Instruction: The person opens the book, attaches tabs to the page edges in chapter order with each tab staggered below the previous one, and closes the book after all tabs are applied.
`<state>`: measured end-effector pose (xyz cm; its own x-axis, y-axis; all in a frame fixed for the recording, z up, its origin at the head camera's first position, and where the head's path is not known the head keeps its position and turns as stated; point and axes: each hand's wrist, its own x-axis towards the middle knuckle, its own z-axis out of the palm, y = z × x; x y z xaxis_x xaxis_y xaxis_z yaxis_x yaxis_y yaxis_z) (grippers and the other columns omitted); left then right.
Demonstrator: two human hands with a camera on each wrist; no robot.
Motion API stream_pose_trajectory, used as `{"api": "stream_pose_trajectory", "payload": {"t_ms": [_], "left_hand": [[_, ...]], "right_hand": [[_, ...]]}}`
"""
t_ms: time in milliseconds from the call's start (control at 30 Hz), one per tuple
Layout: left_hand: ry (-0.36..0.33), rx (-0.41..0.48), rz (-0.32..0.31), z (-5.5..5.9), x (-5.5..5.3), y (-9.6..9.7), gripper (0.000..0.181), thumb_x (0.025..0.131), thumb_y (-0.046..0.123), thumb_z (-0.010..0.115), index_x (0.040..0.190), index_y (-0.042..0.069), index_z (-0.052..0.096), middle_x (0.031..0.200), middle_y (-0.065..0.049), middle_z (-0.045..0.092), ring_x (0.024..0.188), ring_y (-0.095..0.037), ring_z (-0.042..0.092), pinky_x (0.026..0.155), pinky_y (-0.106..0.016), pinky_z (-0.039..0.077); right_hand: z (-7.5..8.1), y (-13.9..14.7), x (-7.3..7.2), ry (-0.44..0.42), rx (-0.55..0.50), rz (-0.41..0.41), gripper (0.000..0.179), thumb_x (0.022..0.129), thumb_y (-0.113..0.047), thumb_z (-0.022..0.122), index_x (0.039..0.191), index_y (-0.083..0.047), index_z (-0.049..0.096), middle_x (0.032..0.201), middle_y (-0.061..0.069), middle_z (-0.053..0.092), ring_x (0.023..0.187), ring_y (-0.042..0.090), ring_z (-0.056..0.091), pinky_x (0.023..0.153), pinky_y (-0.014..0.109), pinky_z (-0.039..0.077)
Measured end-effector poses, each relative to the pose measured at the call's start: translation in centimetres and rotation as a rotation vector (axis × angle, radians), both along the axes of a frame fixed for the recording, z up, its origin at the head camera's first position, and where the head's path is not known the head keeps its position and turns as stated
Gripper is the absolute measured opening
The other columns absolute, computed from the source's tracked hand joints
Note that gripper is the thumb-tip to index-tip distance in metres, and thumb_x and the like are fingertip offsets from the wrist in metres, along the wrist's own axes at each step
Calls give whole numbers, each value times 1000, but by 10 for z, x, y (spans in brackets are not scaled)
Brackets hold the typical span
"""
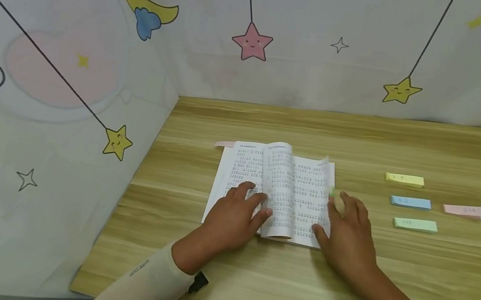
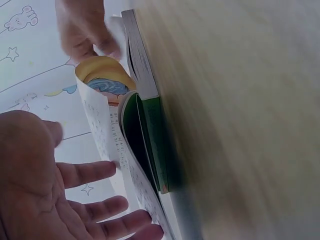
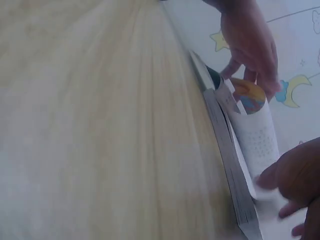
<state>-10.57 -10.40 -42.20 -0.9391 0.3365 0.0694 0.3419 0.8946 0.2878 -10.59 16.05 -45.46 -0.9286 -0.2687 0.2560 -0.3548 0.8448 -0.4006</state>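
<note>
One open book (image 1: 305, 201) on the wooden table (image 1: 281, 125), widest 9-to-3, with its curled page (image 1: 280, 177) running roughly 12-to-6. Left hand (image 1: 232, 219) lies relaxed on the pages; right hand (image 1: 350, 241) is loose, ungripping, at 3 o'clock. Four paper strips (image 1: 411, 202) sit beyond at 3.

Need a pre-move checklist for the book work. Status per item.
1. Book lying open on the table: ok.
2. Middle page flat: not ok, it is curled up.
3. Left hand at the left page: ok.
4. Right hand at the book's right edge: ok.
5. Yellow strip, blue strip, green strip and pink strip apart from the book: ok.
6. Pink tab at top left firmly stuck: cannot tell.
</note>
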Motion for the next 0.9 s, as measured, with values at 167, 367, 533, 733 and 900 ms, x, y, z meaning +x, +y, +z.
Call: {"api": "stream_pose_trajectory", "payload": {"t_ms": [167, 367, 533, 733, 900], "left_hand": [[11, 71, 24, 0, 0, -1, 71, 104, 62, 41, 146, 5, 48, 146, -19, 47, 122, -39, 58, 89, -51, 53], [36, 145, 84, -1, 0, 0, 86, 96, 56, 65, 153, 2, 29, 146, -20, 41, 107, -33, 64, 75, -45, 56], [75, 99, 94, -2, -2, 1, 80, 92, 31, 79, 154, 9, 33, 131, -19, 53, 92, -29, 65, 60, -41, 53], [70, 39, 50, -2, -3, 2, 60, 94, 21, 75, 149, 21, 48, 114, -12, 61, 86, -25, 63, 55, -35, 48], [54, 35, 10, 0, -2, 2, 34, 102, 28, 64, 135, 20, 61, 104, -7, 64, 87, -27, 64, 58, -37, 49]], "right_hand": [[6, -11, 8, -76, -171, 407, 69, 97, -30, 72, 156, -10, 42, 158, 16, 40, 143, 40, 38, 109, 61, 35], [11, -19, 16, -96, -257, 675, 49, 101, -20, 66, 148, -17, 52, 147, -1, 53, 135, 23, 50, 108, 45, 42], [12, -12, 6, -3, -241, 253, 38, 95, -11, 72, 130, 0, 63, 138, 18, 57, 132, 39, 47, 107, 55, 37], [0, 8, -6, -80, 15, -53, 57, 90, -21, 73, 125, 22, 57, 148, 43, 31, 138, 60, 23, 107, 72, 25], [-1, 1, -3, -11, -22, 37, 58, 90, -22, 78, 132, 14, 60, 148, 35, 42, 137, 54, 34, 106, 67, 32]]}}
